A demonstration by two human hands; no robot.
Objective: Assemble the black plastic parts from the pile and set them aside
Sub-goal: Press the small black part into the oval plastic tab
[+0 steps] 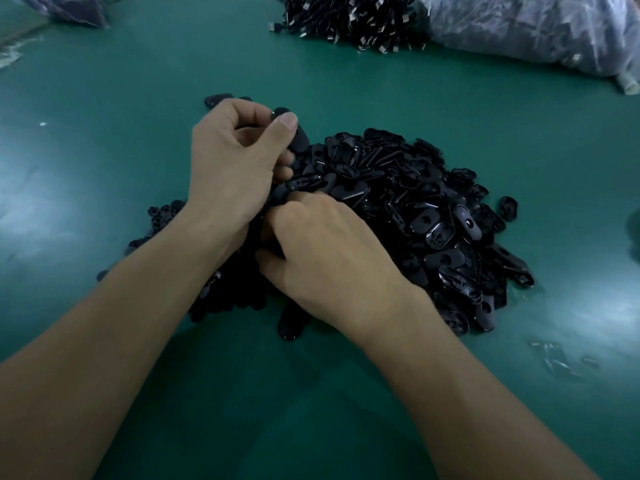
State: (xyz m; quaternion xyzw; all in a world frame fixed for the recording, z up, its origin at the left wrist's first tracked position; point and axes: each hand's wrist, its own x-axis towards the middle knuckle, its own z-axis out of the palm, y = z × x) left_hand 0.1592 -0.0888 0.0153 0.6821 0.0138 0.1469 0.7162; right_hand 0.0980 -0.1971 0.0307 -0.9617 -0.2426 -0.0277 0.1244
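A large pile of black oval plastic parts [408, 209] lies on the green table [104, 140]. My left hand [235, 161] is at the pile's left edge, thumb and fingers curled round a black oval part [299, 138] held just above the heap. My right hand [329, 251] is lower, at the pile's near left side, fingers curled down into the parts; what it holds is hidden. A few black parts [218, 98] lie apart beyond my left hand. Smaller black pieces [162, 211] lie left of my forearm.
A heap of black cables with metal plugs [349, 19] lies at the far edge. A clear plastic bag [540, 26] is at the far right, another bag [65, 8] at the far left. Small scraps [561, 358] lie near right.
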